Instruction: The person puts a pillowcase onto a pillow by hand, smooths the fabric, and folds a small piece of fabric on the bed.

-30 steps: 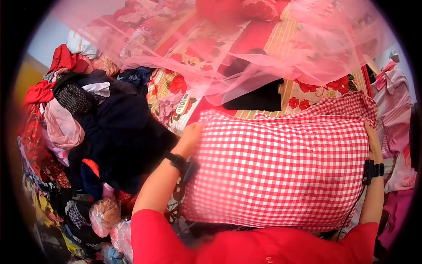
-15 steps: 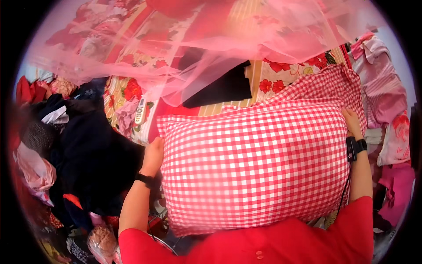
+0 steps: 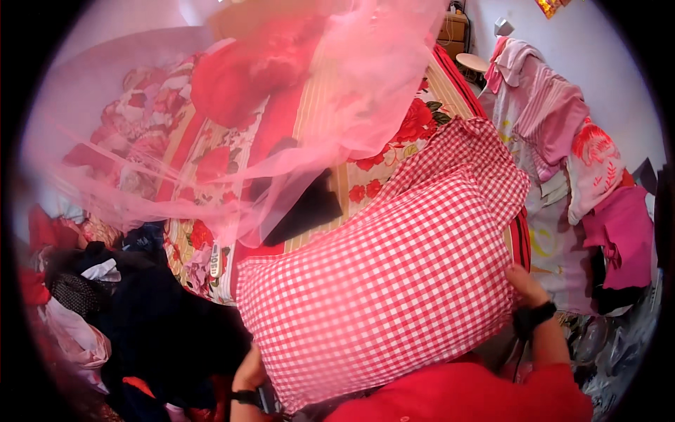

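A plump pillow in a red and white checked cover (image 3: 380, 288) lies across my front, tilted so its right end is farther off. My left hand (image 3: 251, 367) grips its lower left edge, with the fingertips partly hidden. At the right end my right hand (image 3: 526, 285) holds the side edge, its fingers mostly behind the fabric. Beyond the pillow, a second checked cloth (image 3: 460, 151) with a finer pattern lies rumpled on the bed and touches it.
Pink netting (image 3: 281, 141) hangs over the flowered bed sheet (image 3: 415, 126). Black cloth (image 3: 306, 211) and a small white oblong device (image 3: 215, 260) lie on the bed. Dark clothes (image 3: 155, 323) are heaped at left. Pink garments (image 3: 545, 112) drape along the right, near a wooden cabinet (image 3: 452, 32).
The pillow has come lower and left in view and tilted, its right end now higher. Both hands stay on it, the right one now lower on its edge. More of the room shows.
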Tool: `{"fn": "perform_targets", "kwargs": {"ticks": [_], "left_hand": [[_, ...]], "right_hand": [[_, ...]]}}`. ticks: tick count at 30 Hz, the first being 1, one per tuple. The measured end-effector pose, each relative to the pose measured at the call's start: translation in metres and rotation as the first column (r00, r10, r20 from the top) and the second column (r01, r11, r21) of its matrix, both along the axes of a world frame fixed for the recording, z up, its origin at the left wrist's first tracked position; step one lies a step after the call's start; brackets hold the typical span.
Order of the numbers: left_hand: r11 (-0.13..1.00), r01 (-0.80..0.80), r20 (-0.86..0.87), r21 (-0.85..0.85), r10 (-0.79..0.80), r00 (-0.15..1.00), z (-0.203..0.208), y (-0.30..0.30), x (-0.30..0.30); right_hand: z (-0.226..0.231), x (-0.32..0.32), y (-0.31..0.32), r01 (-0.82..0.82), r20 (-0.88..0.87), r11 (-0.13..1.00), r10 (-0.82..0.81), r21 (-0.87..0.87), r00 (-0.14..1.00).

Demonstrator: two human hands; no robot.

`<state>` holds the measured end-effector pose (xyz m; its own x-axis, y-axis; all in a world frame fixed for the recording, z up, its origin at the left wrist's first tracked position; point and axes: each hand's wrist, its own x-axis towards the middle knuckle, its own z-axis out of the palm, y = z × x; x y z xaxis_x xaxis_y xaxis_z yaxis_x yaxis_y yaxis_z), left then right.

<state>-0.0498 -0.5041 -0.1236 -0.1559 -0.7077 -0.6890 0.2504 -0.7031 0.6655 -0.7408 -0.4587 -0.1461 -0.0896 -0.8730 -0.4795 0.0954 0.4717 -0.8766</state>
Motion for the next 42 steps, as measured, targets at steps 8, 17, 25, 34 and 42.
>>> {"fn": "perform_targets", "kwargs": {"ticks": [8, 17, 25, 34, 42], "left_hand": [[0.959, -0.268, -0.061, -0.095, 0.263, 0.963, 0.042, 0.027, -0.051], [0.919, 0.045, -0.060, -0.391, -0.074, 0.995, 0.139, -0.027, -0.229], [0.155, 0.389, 0.347, -0.908, -0.240, 0.906, 0.322, -0.126, -0.355], [0.051, -0.015, -0.045, -0.999, -0.671, 0.740, 0.404, -0.230, -0.334], [0.713, 0.163, -0.094, -0.682, -0.307, 0.947, 0.192, -0.177, -0.242]], "right_hand": [[0.077, 0.076, 0.013, 0.509, 0.161, 0.859, -0.497, -0.046, 0.853], [0.164, -0.069, 0.160, 0.754, 0.349, 0.368, -0.718, -0.545, 0.603], [0.148, -0.063, 0.250, 0.555, 0.109, -0.220, -0.968, -0.802, -0.226], [0.234, 0.024, 0.024, 0.028, 0.300, -0.331, -0.885, -0.943, -0.356], [0.360, 0.093, -0.406, -0.499, -0.633, 0.389, -0.495, -0.774, 0.596]]}}
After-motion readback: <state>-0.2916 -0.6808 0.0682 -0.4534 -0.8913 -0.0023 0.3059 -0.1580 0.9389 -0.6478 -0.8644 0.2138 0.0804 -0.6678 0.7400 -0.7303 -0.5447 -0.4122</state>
